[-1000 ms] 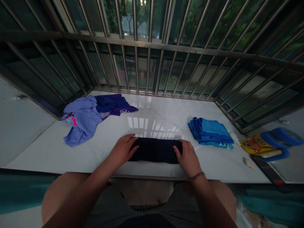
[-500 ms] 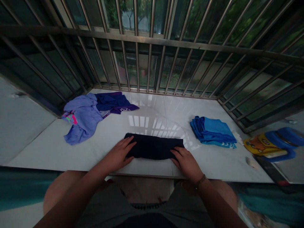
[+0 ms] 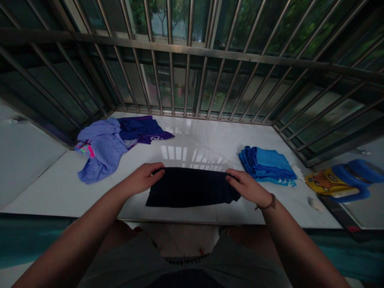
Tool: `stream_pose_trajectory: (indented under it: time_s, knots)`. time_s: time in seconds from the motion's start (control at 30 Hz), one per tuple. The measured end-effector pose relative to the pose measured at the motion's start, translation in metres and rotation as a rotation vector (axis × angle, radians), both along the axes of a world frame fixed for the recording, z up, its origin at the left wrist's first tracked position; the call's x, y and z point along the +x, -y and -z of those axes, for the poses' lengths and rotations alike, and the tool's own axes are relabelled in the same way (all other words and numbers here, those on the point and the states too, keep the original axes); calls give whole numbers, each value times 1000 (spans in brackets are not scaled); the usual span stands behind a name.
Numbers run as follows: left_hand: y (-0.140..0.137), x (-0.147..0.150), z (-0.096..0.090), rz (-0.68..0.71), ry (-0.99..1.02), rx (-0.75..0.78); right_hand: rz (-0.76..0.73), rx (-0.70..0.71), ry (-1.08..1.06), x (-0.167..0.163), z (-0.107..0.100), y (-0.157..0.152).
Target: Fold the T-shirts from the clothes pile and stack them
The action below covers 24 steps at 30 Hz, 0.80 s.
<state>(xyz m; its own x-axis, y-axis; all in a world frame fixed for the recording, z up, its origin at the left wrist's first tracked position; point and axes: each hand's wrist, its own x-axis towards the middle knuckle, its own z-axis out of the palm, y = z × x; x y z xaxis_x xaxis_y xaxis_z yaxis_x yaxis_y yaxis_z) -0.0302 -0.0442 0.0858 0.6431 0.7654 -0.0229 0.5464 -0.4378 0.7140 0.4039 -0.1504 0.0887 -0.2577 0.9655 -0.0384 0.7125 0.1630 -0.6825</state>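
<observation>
A dark navy piece of folded clothing (image 3: 192, 188) is stretched between my two hands, its far edge raised toward me. My left hand (image 3: 147, 176) pinches its upper left corner between thumb and fingers. At the upper right corner, my right hand (image 3: 247, 185) pinches the cloth the same way; a bracelet circles that wrist. The garment's kind cannot be told while it is folded. Beyond my right hand lies a stack of folded blue clothes (image 3: 270, 164). To the far left, a lavender garment (image 3: 103, 150) and a dark blue and purple garment (image 3: 141, 129) lie crumpled together.
The white tiled ledge (image 3: 192, 140) ends at metal window bars (image 3: 186, 50). On the right stand a yellow and blue container (image 3: 339, 180), a small pale object (image 3: 314, 203) and a flat dark item (image 3: 342, 216). My knees are below the front edge.
Both hands have gone from lying on the navy cloth to pinching its far corners. That edge is now lifted, and the cloth hangs toward me.
</observation>
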Motion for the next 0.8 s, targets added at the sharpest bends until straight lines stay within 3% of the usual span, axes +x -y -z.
stream_pose_trajectory:
  time_s: [0.13, 0.23, 0.3, 0.37, 0.53, 0.67, 0.8]
  knots:
    - [-57, 22, 0, -147, 45, -66, 96, -71, 74, 10, 3, -66]
    - [-91, 43, 17, -298, -98, 47, 204, 13, 217, 7, 12, -107]
    - [-101, 52, 31, -384, -166, 139, 272, 110, 258, 3, 19, -117]
    - [-97, 54, 42, -340, -139, 226, 248, 199, 270, -1, 28, -113]
    - [-54, 44, 68, 103, -109, 311, -209, 254, 297, -5, 61, -71]
    - [-21, 44, 80, 133, -261, 364, -208, 283, 405, -5, 76, -53]
    - [-12, 51, 67, 118, -328, 349, -197, 222, 389, -5, 61, -58]
